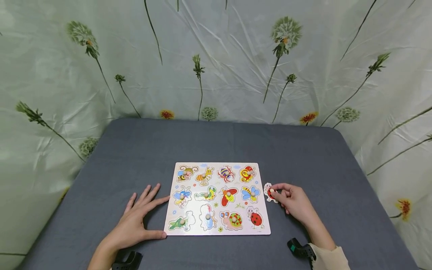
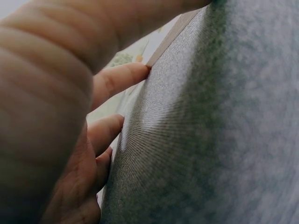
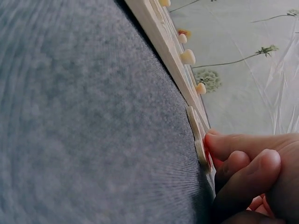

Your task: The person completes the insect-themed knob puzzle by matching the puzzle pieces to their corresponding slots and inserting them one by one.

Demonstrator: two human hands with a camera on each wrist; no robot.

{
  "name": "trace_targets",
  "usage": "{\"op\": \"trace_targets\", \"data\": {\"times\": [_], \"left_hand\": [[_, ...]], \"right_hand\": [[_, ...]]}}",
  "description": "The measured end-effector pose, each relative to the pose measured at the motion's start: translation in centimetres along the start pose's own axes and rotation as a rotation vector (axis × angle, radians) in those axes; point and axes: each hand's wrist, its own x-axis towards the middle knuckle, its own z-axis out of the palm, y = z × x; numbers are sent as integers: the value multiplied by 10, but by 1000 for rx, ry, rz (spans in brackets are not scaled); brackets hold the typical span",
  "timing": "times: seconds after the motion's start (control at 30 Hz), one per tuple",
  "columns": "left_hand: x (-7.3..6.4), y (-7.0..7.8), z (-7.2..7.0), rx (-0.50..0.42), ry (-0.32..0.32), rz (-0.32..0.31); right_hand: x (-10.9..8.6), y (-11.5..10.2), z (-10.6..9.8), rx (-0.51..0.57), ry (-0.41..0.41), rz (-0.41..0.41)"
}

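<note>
A wooden knob puzzle board [image 1: 216, 200] with insect pictures lies flat on the table. Just off its right edge, my right hand [image 1: 293, 200] pinches a ladybug puzzle piece [image 1: 267, 188] by its knob, between thumb and fingertips. In the right wrist view the ladybug piece [image 3: 196, 128] sits close to the cloth beside the board's edge. My left hand [image 1: 141, 213] is spread on the table, its thumb and index fingertip against the board's left edge. Within the board, the ladybug recess [image 1: 255, 218] at the lower right shows a printed ladybug without a knob.
Other knobbed pieces sit in the board, among them a bee [image 1: 186, 173], a spider [image 1: 226, 174] and a snail [image 1: 232, 220]. Dark grey cloth [image 1: 202, 142] covers the table. Behind it hangs a pale curtain [image 1: 233, 45] with dandelion prints. Both wrists wear black devices.
</note>
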Motion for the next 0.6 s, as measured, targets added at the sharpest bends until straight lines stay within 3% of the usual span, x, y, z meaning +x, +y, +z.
{"op": "trace_targets", "data": {"times": [0.27,0.6], "left_hand": [[-1,-1,0,-8,6,10],[-2,-3,1,10,3,2]], "right_hand": [[-1,1,1,41,19,21],[-9,-1,-1,70,-14,47]]}}
